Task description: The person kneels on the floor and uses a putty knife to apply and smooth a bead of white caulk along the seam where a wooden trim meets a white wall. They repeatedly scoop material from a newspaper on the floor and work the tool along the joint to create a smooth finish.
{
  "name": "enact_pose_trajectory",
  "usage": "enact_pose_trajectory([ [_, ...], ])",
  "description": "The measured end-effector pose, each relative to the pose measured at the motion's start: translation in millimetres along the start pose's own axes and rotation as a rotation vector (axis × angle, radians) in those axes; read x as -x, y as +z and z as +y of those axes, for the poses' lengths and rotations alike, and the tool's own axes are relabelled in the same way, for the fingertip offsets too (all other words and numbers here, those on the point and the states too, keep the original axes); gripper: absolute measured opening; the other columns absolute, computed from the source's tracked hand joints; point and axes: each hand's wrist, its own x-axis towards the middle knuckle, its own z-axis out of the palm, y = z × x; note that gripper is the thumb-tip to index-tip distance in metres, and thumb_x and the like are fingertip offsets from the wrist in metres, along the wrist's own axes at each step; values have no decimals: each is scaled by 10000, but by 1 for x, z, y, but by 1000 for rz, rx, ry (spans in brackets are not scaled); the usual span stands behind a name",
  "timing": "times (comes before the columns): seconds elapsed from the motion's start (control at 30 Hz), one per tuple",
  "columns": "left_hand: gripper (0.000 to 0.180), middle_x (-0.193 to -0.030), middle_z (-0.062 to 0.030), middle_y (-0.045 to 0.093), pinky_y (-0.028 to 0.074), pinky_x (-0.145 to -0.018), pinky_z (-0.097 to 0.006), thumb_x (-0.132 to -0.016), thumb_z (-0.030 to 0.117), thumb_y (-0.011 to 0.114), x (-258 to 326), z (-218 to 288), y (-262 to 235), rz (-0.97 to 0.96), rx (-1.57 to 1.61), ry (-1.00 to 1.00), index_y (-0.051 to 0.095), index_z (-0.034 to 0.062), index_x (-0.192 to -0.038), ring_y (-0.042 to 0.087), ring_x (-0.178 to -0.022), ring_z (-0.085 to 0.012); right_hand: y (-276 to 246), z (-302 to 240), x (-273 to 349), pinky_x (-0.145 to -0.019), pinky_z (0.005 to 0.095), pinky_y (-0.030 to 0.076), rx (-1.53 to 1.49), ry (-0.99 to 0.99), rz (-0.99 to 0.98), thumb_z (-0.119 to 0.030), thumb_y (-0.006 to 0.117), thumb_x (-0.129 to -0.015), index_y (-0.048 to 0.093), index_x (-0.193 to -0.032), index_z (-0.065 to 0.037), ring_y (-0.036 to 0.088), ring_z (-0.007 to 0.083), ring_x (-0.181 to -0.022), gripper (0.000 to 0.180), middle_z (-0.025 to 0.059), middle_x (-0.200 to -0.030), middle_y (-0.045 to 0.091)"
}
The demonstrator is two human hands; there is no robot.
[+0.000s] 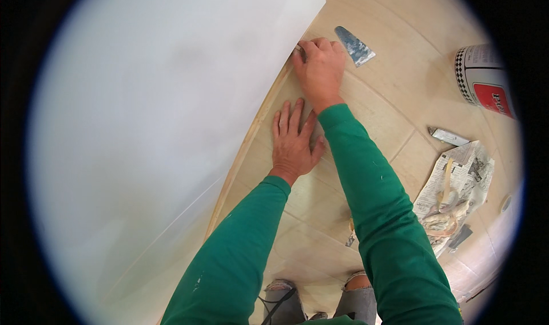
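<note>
Both green-sleeved arms stretch forward. The left hand [293, 145] lies flat, fingers spread, palm down on the smooth beige tiled floor [394, 96], holding nothing. Just beyond it, the right hand [320, 67] curls at the wooden skirting [251, 136] under the matte white wall [160, 107], seemingly pinching something small. A metal scraper blade [354, 46] lies just right of it.

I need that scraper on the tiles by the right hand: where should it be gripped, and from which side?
Probably by the narrow end of the scraper, which points toward the right hand. It lies flat on the floor, its wide edge facing away, so come from above.
</note>
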Motion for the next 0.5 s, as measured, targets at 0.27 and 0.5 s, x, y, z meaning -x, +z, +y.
enact_pose_trajectory([
  [0.27,613,-1624,-254,367,219,-1205,-670,-891,330,653,1,-1,2,7,-21,16,567,39,-1424,288,-1500,-525,1,-3,6,-850,465,440,-141,-18,-12,-180,765,-861,775,-944,-115,603,311,-985,106,68,-993,707],
  [0.5,723,-1591,-263,382,199,-1203,-681,-896,429,658,7,-9,9,-57,-77,0,520,45,-1492,284,-1486,-530,-7,-33,38,-829,475,536,-474,111,-19,-69,762,-849,742,-969,-52,656,370,-949,122,133,-1005,691],
])
